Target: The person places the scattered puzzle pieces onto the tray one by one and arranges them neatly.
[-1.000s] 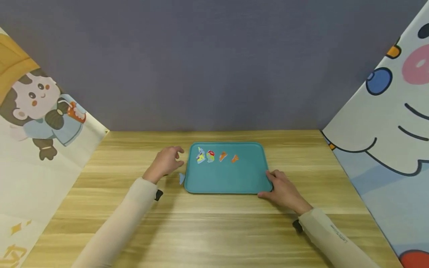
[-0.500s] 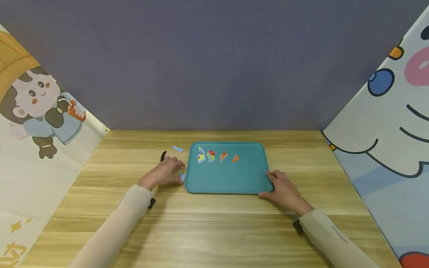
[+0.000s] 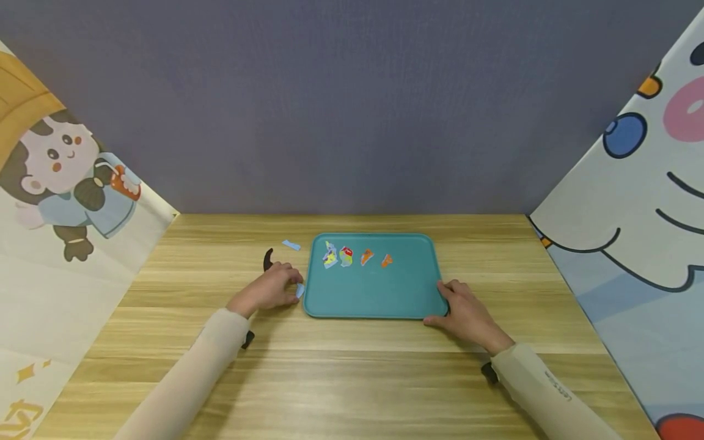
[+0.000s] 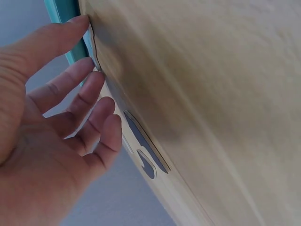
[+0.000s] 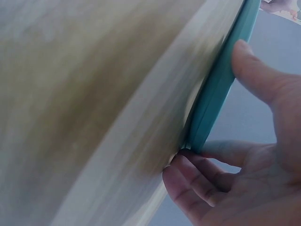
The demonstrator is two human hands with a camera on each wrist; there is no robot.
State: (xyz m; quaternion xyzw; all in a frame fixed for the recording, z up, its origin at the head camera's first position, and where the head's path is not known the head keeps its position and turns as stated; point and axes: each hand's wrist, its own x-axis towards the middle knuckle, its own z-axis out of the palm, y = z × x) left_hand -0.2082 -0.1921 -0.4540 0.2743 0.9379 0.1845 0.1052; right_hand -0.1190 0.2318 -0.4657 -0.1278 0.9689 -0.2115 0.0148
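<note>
My left hand (image 3: 272,287) is low over the table at the tray's left side. Its thumb and fingertips pinch a small flat light blue piece (image 3: 299,291) by its edges; in the left wrist view that piece (image 4: 93,47) lies at the tabletop. The teal tray (image 3: 374,296) lies flat, with several small printed pieces in a row along its far part: a yellow and blue one (image 3: 329,255), a red and green one (image 3: 346,256) and orange ones (image 3: 366,256). My right hand (image 3: 466,313) grips the tray's near right corner, thumb on the front edge, fingers along the right side.
Behind my left hand lie a black curved piece (image 3: 267,259) and another light blue strip (image 3: 291,245). A wooden tabletop (image 3: 352,373) extends around the tray. A grey panel (image 3: 352,122) rises at the back, with printed panels at both sides.
My left hand has come nearer and down to the light blue piece and closed its fingertips on it, uncovering the strip and black piece behind. The right hand stays on the tray.
</note>
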